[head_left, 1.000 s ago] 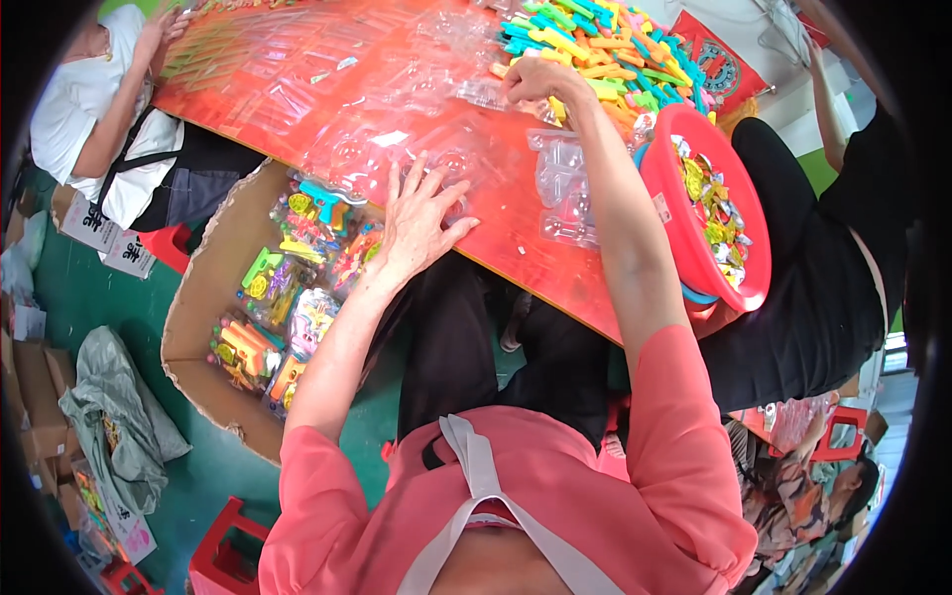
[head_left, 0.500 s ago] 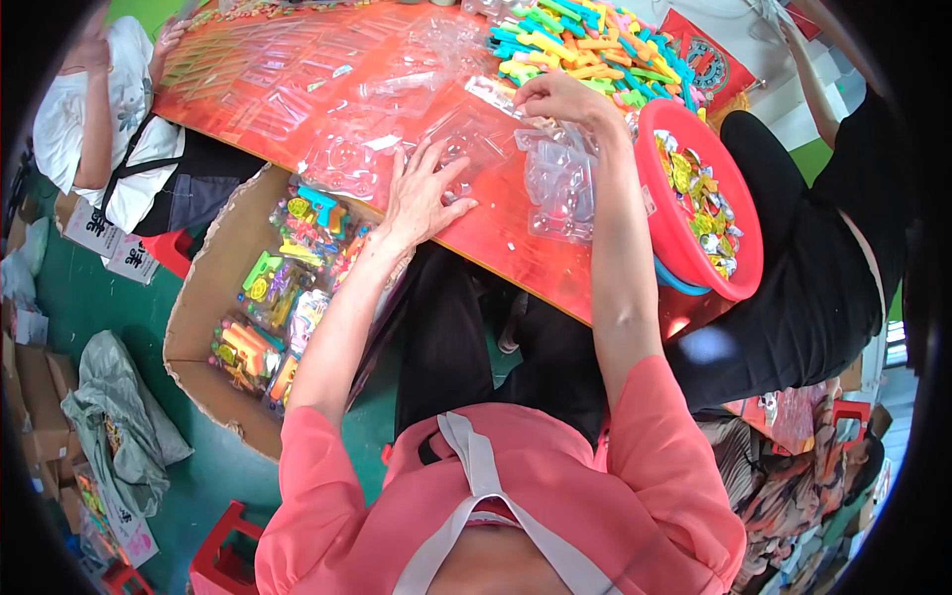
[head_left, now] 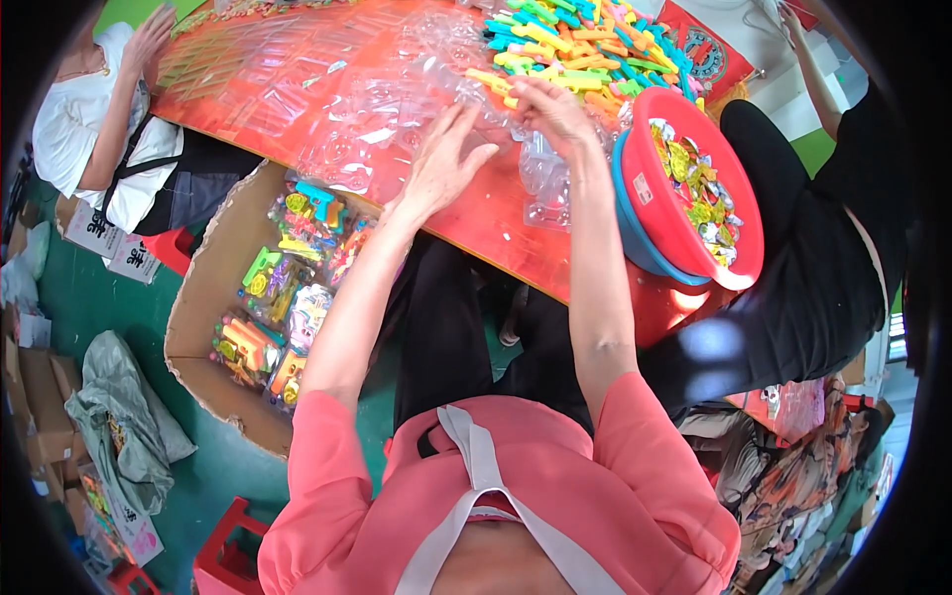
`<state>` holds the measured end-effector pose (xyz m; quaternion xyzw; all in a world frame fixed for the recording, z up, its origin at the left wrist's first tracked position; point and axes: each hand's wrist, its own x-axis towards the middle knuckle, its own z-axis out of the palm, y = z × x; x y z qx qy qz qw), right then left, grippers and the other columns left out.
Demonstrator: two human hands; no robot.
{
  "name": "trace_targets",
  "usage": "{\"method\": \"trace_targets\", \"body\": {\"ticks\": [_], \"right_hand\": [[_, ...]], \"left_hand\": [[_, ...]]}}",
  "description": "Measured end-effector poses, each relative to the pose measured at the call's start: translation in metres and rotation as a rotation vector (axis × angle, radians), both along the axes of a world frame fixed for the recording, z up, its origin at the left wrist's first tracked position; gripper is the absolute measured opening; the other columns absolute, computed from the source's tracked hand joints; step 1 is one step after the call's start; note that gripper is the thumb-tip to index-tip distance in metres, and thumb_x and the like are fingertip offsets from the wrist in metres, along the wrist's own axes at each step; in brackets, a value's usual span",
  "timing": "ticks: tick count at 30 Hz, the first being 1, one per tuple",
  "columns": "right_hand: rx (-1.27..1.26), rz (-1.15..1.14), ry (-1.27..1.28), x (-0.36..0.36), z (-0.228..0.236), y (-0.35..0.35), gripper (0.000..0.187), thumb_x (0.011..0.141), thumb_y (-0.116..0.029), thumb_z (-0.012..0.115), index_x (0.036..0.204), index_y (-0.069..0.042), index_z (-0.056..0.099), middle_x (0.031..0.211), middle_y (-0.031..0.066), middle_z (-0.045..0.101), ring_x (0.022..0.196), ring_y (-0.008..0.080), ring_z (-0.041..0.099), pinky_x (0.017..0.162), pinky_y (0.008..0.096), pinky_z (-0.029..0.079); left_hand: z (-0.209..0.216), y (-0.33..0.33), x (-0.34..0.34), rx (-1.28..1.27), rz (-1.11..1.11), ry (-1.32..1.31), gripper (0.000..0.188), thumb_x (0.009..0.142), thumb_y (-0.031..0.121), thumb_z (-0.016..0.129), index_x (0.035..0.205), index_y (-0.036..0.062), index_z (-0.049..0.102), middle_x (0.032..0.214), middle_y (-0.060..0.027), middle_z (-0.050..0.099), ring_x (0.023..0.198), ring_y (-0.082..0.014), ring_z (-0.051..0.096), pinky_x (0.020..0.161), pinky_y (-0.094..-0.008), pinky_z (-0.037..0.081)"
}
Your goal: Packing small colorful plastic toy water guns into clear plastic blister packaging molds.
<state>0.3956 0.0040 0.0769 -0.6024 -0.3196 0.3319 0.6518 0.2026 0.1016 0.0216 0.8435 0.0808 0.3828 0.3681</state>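
Yellow toy piece (head_left: 490, 83); clear trays (head_left: 544, 171); red tabletop (head_left: 496, 210); red basin (head_left: 659, 210); blue basin (head_left: 638, 238); pink sleeves (head_left: 659, 446).

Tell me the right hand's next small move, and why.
Probably lower the yellow piece into the clear plastic shell between the hands: the right hand appears to pinch the piece close by the shell, and the left hand, open and seemingly holding nothing, is near enough to steady it.

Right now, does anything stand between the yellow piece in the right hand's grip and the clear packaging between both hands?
Nothing visible does: the yellow piece in the right hand's grip appears close to the clear packaging.
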Motion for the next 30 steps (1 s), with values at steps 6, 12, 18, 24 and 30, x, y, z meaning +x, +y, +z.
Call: {"method": "trace_targets", "body": {"ticks": [6, 12, 18, 24, 30], "right_hand": [[-0.129, 0.096, -0.516, -0.017, -0.023, 0.017, 0.054, 0.087, -0.036, 0.073, 0.128, -0.004, 0.059, 0.11, 0.0047, 0.066, 0.091, 0.0134, 0.063, 0.078, 0.0279, 0.052], [-0.144, 0.045, -0.93, -0.032, -0.019, 0.025, 0.058, 0.083, -0.039, 0.075, 0.126, -0.002, 0.06, 0.109, 0.0099, 0.068, 0.098, 0.0192, 0.064, 0.083, 0.0326, 0.053], [-0.063, -0.319, -1.285, -0.038, -0.012, 0.033, 0.025, 0.087, -0.022, 0.066, 0.104, -0.005, 0.066, 0.094, 0.0182, 0.067, 0.09, 0.0357, 0.066, 0.075, 0.0417, 0.052], [0.198, -0.6, -0.925, -0.006, 0.019, 0.025, 0.018, 0.093, -0.015, 0.059, 0.1, 0.0, 0.064, 0.075, 0.0145, 0.064, 0.064, 0.0225, 0.062, 0.062, 0.0344, 0.049], [0.272, -0.181, -0.145, -0.044, 0.04, -0.027, 0.02, 0.098, -0.02, 0.056, 0.094, -0.002, 0.062, 0.069, -0.003, 0.055, 0.052, 0.0031, 0.04, 0.047, 0.0212, 0.03]], "left_hand": [[-0.014, 0.001, 0.019, 0.091, -0.056, 0.078, 0.05, 0.089, 0.02, 0.066, 0.132, 0.0017, 0.051, 0.138, -0.0227, 0.048, 0.13, -0.0384, 0.045, 0.106, -0.0434, 0.039], [-0.021, 0.012, 0.018, 0.215, -0.054, 0.046, 0.047, 0.084, 0.009, 0.066, 0.128, 0.0015, 0.053, 0.135, -0.0209, 0.049, 0.128, -0.0375, 0.045, 0.105, -0.0443, 0.039], [-0.029, 0.0, 0.031, 0.159, -0.062, 0.232, 0.049, 0.085, 0.01, 0.063, 0.132, 0.0015, 0.052, 0.143, -0.0218, 0.044, 0.134, -0.0376, 0.04, 0.111, -0.0441, 0.035], [-0.033, 0.0, 0.045, 0.305, 0.01, -0.035, 0.042, 0.086, 0.006, 0.06, 0.127, -0.001, 0.055, 0.131, -0.0238, 0.054, 0.125, -0.0415, 0.048, 0.104, -0.0485, 0.041], [-0.003, -0.02, -0.021, -1.005, -0.253, -0.182, 0.038, 0.1, 0.023, 0.055, 0.131, 0.0029, 0.053, 0.126, -0.0164, 0.061, 0.113, -0.0359, 0.061, 0.1, -0.0475, 0.048]]}}
